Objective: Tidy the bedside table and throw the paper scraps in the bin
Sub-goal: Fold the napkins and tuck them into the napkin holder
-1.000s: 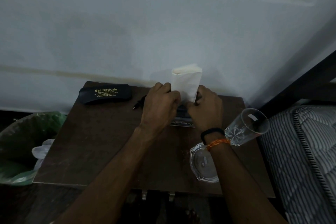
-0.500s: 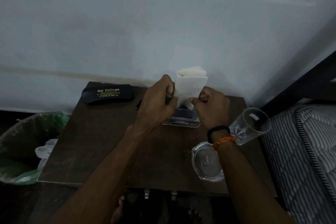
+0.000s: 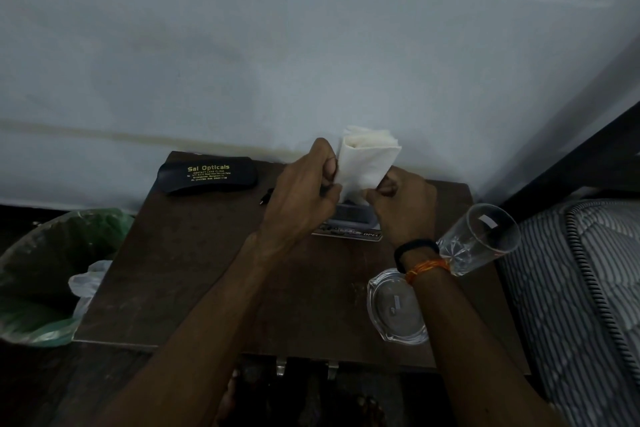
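Raised higher: folded white tissues [image 3: 367, 163] | left hand [image 3: 301, 198], right hand [image 3: 403, 204] pinching them

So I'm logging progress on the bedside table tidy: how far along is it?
Done: no loose scraps show on the bedside table. In hand: left hand and right hand both grip a folded white paper. Left: binning it in the green-lined bin; whether the glass, ashtray and spectacle case still need arranging is unclear.

One head-worn camera looks forward and down, close over the bedside table [image 3: 194, 274], facing the wall [image 3: 277, 45]; bin [image 3: 45, 274] at left edge, mattress [image 3: 581, 288] at right.
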### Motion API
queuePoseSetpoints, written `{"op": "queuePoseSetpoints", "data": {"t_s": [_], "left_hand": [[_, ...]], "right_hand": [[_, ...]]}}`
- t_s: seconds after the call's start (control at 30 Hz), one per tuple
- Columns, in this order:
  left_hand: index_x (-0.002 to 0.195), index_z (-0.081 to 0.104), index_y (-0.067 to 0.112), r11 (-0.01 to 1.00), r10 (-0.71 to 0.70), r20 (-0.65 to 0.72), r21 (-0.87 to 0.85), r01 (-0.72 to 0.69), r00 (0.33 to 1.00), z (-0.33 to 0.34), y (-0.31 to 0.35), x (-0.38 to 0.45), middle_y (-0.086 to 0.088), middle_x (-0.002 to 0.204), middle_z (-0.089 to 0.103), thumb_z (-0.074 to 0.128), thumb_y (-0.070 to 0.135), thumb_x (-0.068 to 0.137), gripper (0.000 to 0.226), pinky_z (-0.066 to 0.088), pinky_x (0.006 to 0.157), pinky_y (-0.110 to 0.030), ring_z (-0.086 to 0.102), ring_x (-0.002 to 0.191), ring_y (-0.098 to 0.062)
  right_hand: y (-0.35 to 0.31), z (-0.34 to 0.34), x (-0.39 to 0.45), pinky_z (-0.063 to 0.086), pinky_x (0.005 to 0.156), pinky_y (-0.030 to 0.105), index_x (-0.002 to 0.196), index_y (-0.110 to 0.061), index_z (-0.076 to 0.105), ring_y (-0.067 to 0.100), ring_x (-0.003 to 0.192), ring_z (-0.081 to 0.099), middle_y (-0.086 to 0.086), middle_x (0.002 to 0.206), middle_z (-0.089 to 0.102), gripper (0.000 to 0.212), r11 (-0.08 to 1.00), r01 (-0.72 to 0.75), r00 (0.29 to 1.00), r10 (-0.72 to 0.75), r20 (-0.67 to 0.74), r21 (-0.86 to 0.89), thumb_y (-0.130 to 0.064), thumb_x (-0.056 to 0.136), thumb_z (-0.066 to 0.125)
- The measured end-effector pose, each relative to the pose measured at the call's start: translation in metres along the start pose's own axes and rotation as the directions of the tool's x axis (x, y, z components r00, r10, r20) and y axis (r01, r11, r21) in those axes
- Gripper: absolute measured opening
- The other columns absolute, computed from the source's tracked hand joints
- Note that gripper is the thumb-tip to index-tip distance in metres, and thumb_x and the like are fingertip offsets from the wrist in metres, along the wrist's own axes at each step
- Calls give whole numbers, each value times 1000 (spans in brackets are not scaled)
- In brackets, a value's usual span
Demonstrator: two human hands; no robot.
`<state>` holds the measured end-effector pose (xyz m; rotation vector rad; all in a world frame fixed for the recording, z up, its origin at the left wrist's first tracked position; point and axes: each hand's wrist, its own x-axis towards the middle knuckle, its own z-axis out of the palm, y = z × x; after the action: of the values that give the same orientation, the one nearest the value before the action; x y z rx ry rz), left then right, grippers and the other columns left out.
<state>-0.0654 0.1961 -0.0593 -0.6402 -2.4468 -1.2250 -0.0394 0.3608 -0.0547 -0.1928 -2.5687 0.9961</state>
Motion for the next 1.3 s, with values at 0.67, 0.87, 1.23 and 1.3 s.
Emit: {"op": "queuePoseSetpoints", "data": {"t_s": [0.67, 0.87, 1.23, 1.3], "left_hand": [[87, 42, 10, 997, -66, -4, -41, 66, 998, -2, -3, 1, -3, 75, 62, 77, 10, 79, 35, 54, 61, -39, 62, 68, -17], [87, 43, 12, 994, -83, -13, -73, 82, 996, -2, -4, 2, -4, 76, 64, 79, 16, 78, 38, 55, 61, -36, 61, 67, -16], [85, 42, 15, 995, -73, -40, -68, 70, 997, 1, -7, 2, -1, 71, 60, 76, 13, 82, 34, 55, 61, -37, 58, 64, -6], [85, 42, 15, 995, -76, -35, -74, 73, 997, 1, -7, 2, -2, 71, 61, 76, 13, 82, 34, 55, 61, -40, 60, 64, -11]], "right_hand": [[4, 0, 4, 42, 59, 2, 90, -14, 76, 5, 68, 63, -3, 76, 72, 13, 992, -13, 999, 17, -34, 123, -22, 80, 77], [-2, -3, 4, 49, 56, 18, 87, -20, 70, 7, 65, 62, -4, 70, 68, 10, 981, -6, 997, 22, -78, 192, -27, 82, 74], [3, 0, 5, 54, 68, 24, 95, -11, 75, 14, 74, 67, 5, 84, 75, 15, 988, 31, 995, -17, -95, 148, -22, 84, 74], [2, -1, 4, 53, 69, 22, 96, -11, 75, 14, 76, 68, 5, 86, 75, 16, 987, 35, 995, -19, -100, 155, -22, 85, 74]]}}
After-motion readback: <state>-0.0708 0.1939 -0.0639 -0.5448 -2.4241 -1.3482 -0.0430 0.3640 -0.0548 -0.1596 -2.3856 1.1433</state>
